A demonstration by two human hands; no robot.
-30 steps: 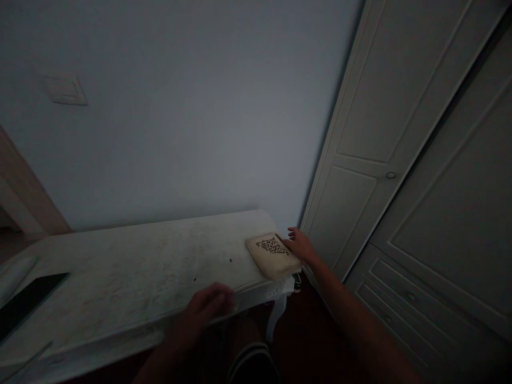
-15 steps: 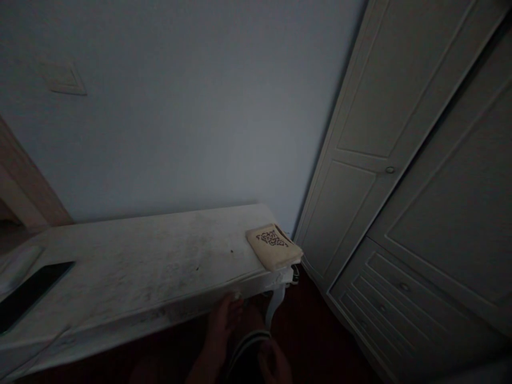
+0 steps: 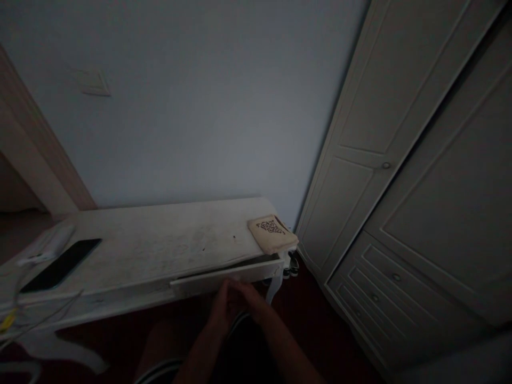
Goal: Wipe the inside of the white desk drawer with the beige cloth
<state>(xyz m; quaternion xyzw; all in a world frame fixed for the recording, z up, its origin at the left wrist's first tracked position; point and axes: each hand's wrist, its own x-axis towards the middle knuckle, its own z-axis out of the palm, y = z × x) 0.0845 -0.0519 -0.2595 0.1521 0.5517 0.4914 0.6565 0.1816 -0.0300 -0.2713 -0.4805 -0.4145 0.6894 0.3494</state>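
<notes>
Drawer (image 3: 228, 279): ajar
Left hand (image 3: 221, 306): at its front, fingers' hold unclear
Right hand (image 3: 250, 298): alongside, fingers likewise unclear
Pouch (image 3: 272, 234): one o'clock, on surface (image 3: 160, 240)
Phone (image 3: 62, 265): nine o'clock

White drawer (image 3: 208, 281), slightly open, dark gap behind its front, under the tabletop (image 3: 160, 234) toward its right end

We seem to be in a home, in a dim room with a pale wall (image 3: 208, 106), a worn white table (image 3: 160, 240) on curved legs, and a panelled wardrobe (image 3: 360, 176) with drawers (image 3: 376, 298) and round knobs.
</notes>
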